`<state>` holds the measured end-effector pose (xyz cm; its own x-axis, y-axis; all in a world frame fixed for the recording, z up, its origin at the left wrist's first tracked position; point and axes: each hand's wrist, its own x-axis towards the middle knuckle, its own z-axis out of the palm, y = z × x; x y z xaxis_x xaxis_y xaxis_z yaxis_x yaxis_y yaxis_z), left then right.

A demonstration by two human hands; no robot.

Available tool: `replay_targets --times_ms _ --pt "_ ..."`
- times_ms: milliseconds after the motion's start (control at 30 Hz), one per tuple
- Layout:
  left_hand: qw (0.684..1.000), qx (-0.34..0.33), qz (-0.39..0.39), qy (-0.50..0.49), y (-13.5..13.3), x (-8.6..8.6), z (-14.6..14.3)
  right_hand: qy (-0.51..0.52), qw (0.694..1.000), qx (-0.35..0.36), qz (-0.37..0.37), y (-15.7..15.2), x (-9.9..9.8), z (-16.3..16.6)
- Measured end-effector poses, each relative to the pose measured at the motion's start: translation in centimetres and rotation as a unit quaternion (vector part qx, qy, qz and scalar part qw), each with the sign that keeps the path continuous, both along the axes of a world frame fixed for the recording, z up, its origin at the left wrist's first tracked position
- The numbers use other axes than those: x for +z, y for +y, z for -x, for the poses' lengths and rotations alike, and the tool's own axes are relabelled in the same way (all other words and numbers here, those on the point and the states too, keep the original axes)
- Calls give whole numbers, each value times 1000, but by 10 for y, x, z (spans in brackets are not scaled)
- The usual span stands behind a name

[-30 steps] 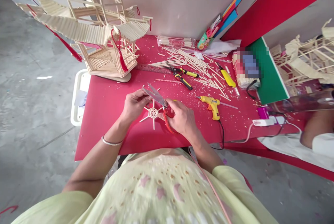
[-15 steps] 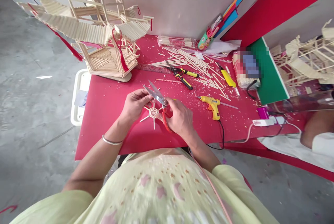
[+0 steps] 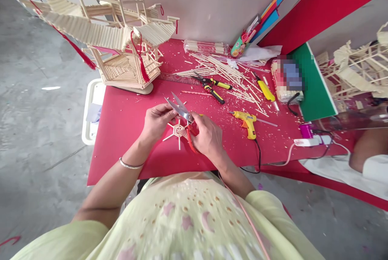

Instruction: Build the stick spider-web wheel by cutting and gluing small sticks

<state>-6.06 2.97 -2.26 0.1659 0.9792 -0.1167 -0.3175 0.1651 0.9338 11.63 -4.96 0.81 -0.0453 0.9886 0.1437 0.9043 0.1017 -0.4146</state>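
My right hand (image 3: 209, 136) grips the red handles of a pair of scissors (image 3: 182, 111), whose open blades point up and left. My left hand (image 3: 156, 121) is closed, its fingers pinched at the scissor blades on something too thin to make out. Between and below both hands a small star-shaped web of thin sticks (image 3: 177, 131) lies flat on the red table (image 3: 127, 118).
A tall stick-built pagoda model (image 3: 121, 45) stands at the table's back left. A yellow glue gun (image 3: 247, 122), yellow-handled pliers (image 3: 212, 87), a yellow knife (image 3: 264, 90) and a pile of loose sticks (image 3: 224, 72) lie behind my hands. Another person's arm (image 3: 366, 146) rests at the right.
The scissors and both hands shifted slightly up and left over the stick web; the grip is the same.
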Motion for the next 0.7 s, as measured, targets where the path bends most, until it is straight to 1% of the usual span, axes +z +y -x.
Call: replay_targets --times_ms 133,333,500,567,700 --pt "999 19 -17 19 -1 0 -2 5 1000 1 7 0 -1 1" --pt "999 14 20 -22 -5 5 -6 -8 1000 -6 -1 -1 -7 2" --pt "999 8 36 -27 -6 9 -7 -31 999 -30 14 -2 -11 0" --pt "998 3 49 -40 -5 10 -6 -41 997 -57 14 1 -10 -5" --pt "992 -27 88 -84 -3 14 -4 -114 980 -160 41 12 -9 -25"
